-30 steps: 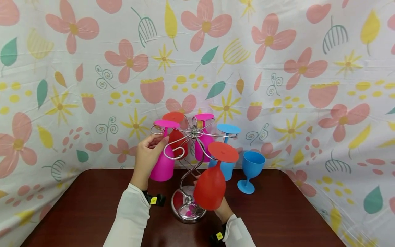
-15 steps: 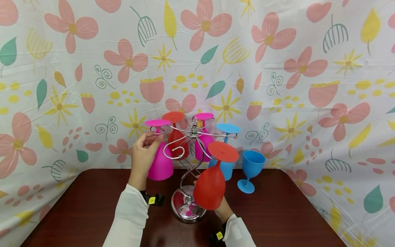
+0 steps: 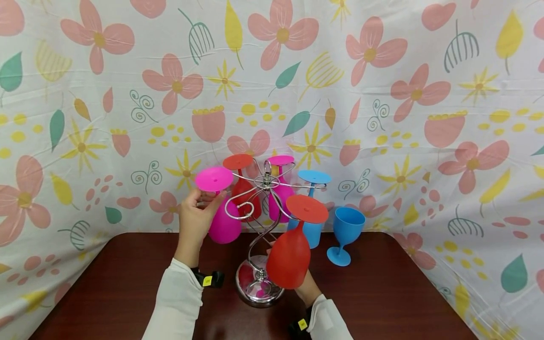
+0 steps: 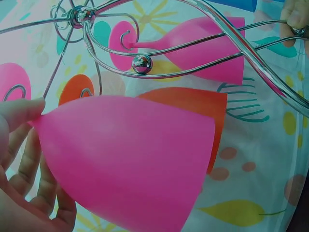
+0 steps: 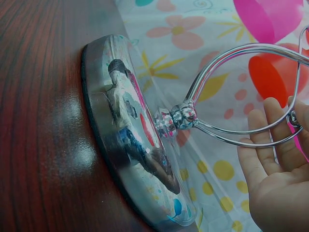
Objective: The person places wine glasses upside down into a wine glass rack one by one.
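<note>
Upside down, a pink goblet [image 3: 225,224] is pinched at its stem by my left hand [image 3: 192,219], at the left side of a chrome goblet rack [image 3: 267,182]. Its round foot tilts towards me and covers the end of the rack's wire arm; I cannot tell whether the stem sits inside the loop. Low on the rack, my right hand [image 5: 277,179] holds the wire frame near a small metal ball, mostly hidden in the head view behind a hanging red goblet [image 3: 291,259]. Another red goblet [image 3: 245,198], a second pink goblet [image 3: 280,203] and a blue goblet [image 3: 313,231] hang inverted around it.
A second blue goblet [image 3: 348,226] stands upright on the dark wooden table [image 3: 382,293], right of the rack. The rack's round chrome base [image 5: 101,111] rests on the tabletop. A flowered cloth [image 3: 127,118] hangs behind the table.
My left hand has moved slightly left with the pink goblet, whose foot has shifted left and tipped towards me over the wire loop. The right hand and the rack stay put.
</note>
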Motion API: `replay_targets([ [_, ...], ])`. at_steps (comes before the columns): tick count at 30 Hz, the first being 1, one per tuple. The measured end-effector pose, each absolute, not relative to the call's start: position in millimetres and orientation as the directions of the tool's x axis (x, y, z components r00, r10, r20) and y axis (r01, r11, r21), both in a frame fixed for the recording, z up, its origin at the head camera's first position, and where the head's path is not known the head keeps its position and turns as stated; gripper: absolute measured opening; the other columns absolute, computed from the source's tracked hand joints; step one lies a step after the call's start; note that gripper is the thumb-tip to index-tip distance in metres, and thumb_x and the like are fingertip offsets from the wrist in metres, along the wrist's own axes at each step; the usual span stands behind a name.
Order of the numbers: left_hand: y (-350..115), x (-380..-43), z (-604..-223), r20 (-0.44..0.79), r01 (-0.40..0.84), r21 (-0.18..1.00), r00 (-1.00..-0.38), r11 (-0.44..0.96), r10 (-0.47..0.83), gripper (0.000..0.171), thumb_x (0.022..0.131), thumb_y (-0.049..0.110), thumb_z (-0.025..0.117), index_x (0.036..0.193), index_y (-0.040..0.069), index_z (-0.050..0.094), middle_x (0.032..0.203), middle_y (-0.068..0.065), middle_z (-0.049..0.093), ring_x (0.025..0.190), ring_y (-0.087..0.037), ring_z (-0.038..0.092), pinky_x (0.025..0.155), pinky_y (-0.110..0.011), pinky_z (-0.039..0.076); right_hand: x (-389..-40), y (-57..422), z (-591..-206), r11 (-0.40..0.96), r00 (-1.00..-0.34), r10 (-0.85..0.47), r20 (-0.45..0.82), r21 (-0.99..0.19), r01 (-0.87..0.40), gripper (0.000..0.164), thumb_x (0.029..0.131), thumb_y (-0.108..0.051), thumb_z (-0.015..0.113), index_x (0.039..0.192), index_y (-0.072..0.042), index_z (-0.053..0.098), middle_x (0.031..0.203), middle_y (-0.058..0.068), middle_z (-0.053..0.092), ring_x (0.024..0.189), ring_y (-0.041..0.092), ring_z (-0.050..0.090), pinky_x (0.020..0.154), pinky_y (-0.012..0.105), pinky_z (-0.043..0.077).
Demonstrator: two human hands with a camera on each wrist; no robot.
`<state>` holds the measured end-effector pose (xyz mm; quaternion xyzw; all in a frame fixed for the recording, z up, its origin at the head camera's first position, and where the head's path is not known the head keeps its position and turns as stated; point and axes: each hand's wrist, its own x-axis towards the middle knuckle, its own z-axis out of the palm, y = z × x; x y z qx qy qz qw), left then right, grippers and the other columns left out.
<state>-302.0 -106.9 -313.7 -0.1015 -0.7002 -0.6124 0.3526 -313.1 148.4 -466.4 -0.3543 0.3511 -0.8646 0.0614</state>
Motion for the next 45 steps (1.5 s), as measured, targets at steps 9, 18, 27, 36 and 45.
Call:
replay_targets([
  [9, -113, -293, -326, 0.639, 0.567, 0.760, -0.741, 0.318, -0.205, 0.030, 0.088, 0.027, 0.080, 0.109, 0.009, 0.073, 0.108, -0.004, 0.067, 0.100, -0.017, 0.061, 0.082, -0.037, 0.049, -305, 146, -448, -0.783, -0.675, -0.409, 0.615, -0.616, -0.086, 0.033, 0.101, -0.010, 0.061, 0.134, -0.017, 0.064, 0.121, 0.002, 0.070, 0.113, 0.017, 0.066, 0.094, 0.034, 0.052],
  [18, -126, -278, -355, 0.626, 0.540, 0.764, -0.752, 0.353, -0.204, 0.036, 0.088, 0.029, 0.080, 0.121, 0.018, 0.072, 0.115, 0.002, 0.065, 0.106, -0.011, 0.057, 0.086, -0.036, 0.049, -308, 148, -472, -0.588, -0.824, -0.280, 0.492, -0.767, -0.258, 0.046, 0.103, 0.003, 0.047, 0.141, -0.019, 0.056, 0.123, 0.002, 0.069, 0.113, 0.022, 0.066, 0.092, 0.040, 0.053],
  [27, -135, -264, -376, 0.574, 0.499, 0.811, -0.779, 0.305, -0.252, 0.030, 0.091, 0.030, 0.077, 0.119, 0.022, 0.072, 0.113, 0.007, 0.066, 0.105, -0.011, 0.060, 0.081, -0.021, 0.048, -309, 147, -465, -0.732, -0.764, -0.351, 0.542, -0.667, -0.137, 0.040, 0.105, -0.001, 0.045, 0.137, -0.019, 0.061, 0.121, 0.002, 0.070, 0.112, 0.020, 0.066, 0.092, 0.038, 0.053],
  [36, -141, -257, -379, 0.613, 0.540, 0.784, -0.749, 0.305, -0.250, 0.027, 0.093, 0.023, 0.075, 0.120, 0.021, 0.072, 0.111, 0.006, 0.068, 0.104, -0.010, 0.060, 0.080, -0.020, 0.047, -302, 148, -455, -0.736, -0.728, -0.358, 0.585, -0.656, -0.166, 0.033, 0.104, -0.009, 0.053, 0.135, -0.018, 0.063, 0.120, 0.001, 0.071, 0.113, 0.018, 0.066, 0.093, 0.036, 0.052],
  [45, -146, -250, -378, 0.662, 0.581, 0.737, -0.723, 0.345, -0.197, 0.027, 0.092, 0.013, 0.075, 0.119, 0.019, 0.072, 0.112, 0.007, 0.068, 0.104, -0.008, 0.059, 0.082, -0.022, 0.044, -306, 144, -467, -0.724, -0.756, -0.296, 0.583, -0.654, -0.220, 0.039, 0.104, -0.004, 0.051, 0.140, -0.018, 0.059, 0.122, 0.001, 0.070, 0.113, 0.020, 0.066, 0.091, 0.037, 0.054],
])
